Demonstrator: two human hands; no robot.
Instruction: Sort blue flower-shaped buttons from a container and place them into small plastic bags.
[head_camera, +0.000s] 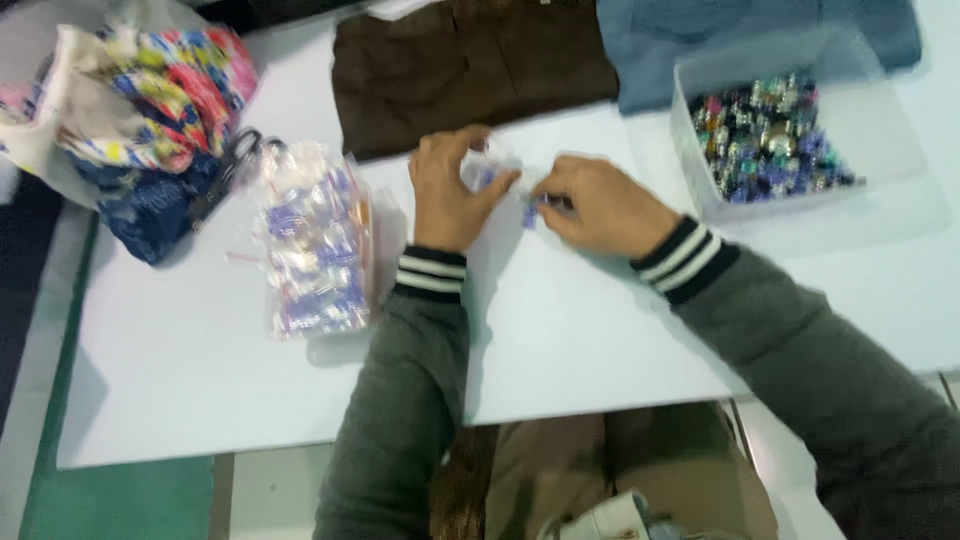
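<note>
My left hand (448, 195) rests on the white table (560, 330) and pinches a small clear plastic bag (490, 165) with something blue inside. Right beside it, my right hand (600, 207) holds a small blue piece (530, 212) at its fingertips, close to the bag's mouth. The frame is blurred, so the exact shape of the piece is unclear. Both sleeves are grey with striped black and white cuffs.
A clear packet of many small blue and white bags (315, 245) lies left of my hands. A clear box of colourful small pieces (775, 135) stands at the right. Brown cloth (470, 65) and blue cloth (660, 40) lie behind. Scissors (232, 165) and floral fabric (150, 95) sit far left.
</note>
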